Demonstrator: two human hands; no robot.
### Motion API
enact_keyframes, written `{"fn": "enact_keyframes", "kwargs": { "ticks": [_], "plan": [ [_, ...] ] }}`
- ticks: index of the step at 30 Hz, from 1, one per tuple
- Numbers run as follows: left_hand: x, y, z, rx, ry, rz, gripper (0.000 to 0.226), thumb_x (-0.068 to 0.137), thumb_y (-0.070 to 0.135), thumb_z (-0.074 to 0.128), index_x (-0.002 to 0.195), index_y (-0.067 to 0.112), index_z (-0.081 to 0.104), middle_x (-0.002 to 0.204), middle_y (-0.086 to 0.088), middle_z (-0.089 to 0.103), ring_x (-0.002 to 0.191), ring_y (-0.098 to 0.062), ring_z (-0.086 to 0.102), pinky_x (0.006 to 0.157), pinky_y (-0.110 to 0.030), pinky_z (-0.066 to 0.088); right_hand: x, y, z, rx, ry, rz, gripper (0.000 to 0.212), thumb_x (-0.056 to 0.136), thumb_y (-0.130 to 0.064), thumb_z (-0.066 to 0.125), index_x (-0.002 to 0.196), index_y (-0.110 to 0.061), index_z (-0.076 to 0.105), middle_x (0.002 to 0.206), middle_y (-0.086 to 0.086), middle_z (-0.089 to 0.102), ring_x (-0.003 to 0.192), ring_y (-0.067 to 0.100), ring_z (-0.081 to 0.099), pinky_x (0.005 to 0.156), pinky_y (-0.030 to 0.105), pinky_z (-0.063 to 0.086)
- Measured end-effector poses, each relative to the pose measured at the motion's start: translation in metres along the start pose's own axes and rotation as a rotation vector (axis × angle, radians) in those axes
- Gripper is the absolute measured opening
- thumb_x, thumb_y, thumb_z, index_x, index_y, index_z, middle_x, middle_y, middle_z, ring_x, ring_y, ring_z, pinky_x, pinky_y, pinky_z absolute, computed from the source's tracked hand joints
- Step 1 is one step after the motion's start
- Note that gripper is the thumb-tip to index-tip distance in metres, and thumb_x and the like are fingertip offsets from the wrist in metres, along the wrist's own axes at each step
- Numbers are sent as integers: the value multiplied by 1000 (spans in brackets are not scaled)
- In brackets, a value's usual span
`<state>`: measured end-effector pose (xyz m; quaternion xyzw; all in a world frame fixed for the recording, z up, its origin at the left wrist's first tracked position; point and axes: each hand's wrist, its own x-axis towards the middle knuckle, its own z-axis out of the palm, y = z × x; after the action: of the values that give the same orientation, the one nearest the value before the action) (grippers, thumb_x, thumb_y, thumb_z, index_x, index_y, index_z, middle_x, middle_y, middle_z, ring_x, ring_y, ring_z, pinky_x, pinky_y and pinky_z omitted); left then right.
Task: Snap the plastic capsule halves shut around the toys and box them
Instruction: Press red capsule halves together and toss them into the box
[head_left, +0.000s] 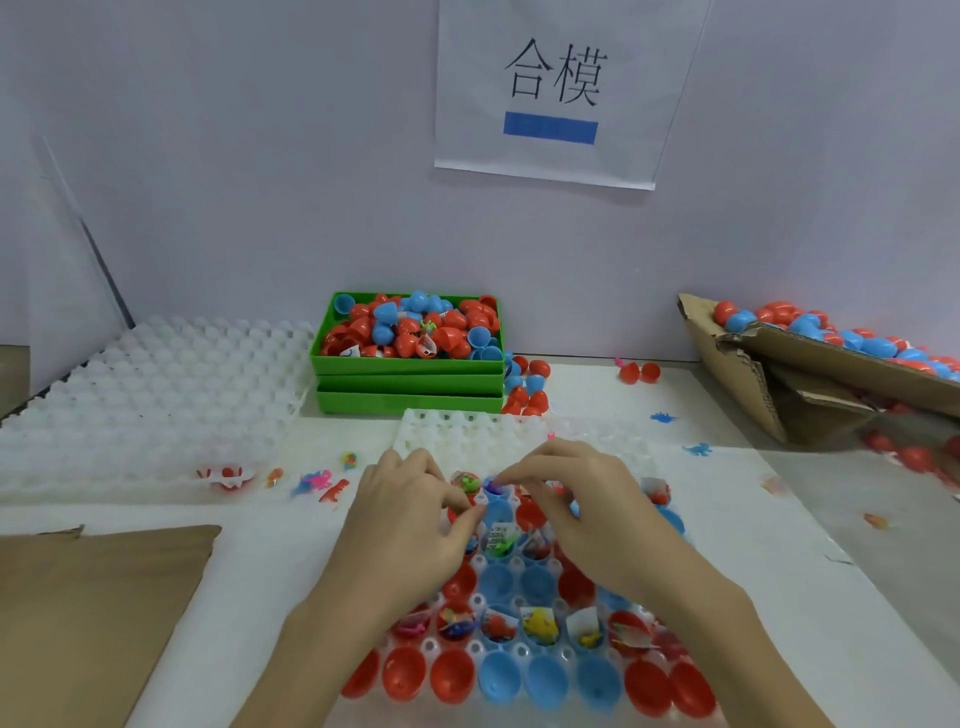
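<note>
Your left hand (410, 512) and right hand (582, 501) meet over the middle of a white tray (467, 426) lying flat on the table (727, 410) in front of you. Both come in from the bottom edge, palms down, fingers curled toward each other. Your right fingertips (506, 475) pinch a small bluish toy (492, 486) just above a blue half (500, 512) seated in the tray. Your left thumb and fingers are bent close by that same half, but you cannot tell whether they grip anything. The tray's cups hold open capsule halves, red and blue, in rows. In the nearest row, the red halves (405, 675) and blue ones (548, 680) hold nothing. The row behind carries small packets with toys (540, 623) in them. The far cups of the tray are bare. Behind it stand stacked green bins (410, 387); the top one is heaped with loose red and blue halves (415, 327), and more lie on the table just to its right. A cardboard box (810, 374) at far right, tilted, holds closed capsules (831, 332), each red and blue. To your left sits a pile of spare white trays (145, 395), with loose toy dinosaurs (335, 491) beside it. A flat cardboard sheet (93, 603) lies at near left. A paper sign (556, 88) hangs on the wall.
</note>
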<state>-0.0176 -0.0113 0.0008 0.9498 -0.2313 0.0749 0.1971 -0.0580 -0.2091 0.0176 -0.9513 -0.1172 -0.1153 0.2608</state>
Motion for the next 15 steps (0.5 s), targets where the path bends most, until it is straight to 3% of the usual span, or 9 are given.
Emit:
{"fn": "enact_keyframes", "kwargs": {
  "ticks": [4,7,10,13,15],
  "plan": [
    [0,3,5,-51,48,-23,23,98,53,62,94,36,76,91,18,46,95,-9,40,84,-25,31,-6,4,-1,31,12,28,32,106,-15,54,121,-36,74,110,-19,64,96,-4,56,82,7,43],
    [0,3,3,-162,85,-29,15,93,46,73,83,36,70,91,19,49,92,-7,47,84,-24,38,-7,5,-1,48,22,48,32,105,-13,55,120,-34,75,111,-16,66,94,-4,57,81,7,44],
    [0,4,-1,-293,193,-14,14,92,34,78,81,30,70,93,18,54,84,-4,56,74,-11,41,-8,4,-1,81,107,93,31,105,-13,55,124,-29,73,115,-13,66,95,-2,59,81,6,45],
    [-2,9,-10,-448,302,90,10,90,23,81,85,25,73,99,16,60,91,-1,64,77,-10,50,-8,2,-2,296,217,172,35,104,-15,59,135,-30,65,119,-14,68,105,0,64,88,14,53],
    [-3,13,-15,-530,309,158,7,89,19,82,88,23,76,102,13,63,95,-6,67,81,-13,54,-8,0,-6,549,162,217,41,101,-21,65,140,-31,60,123,-14,70,109,2,68,92,21,58]
  ]
}}
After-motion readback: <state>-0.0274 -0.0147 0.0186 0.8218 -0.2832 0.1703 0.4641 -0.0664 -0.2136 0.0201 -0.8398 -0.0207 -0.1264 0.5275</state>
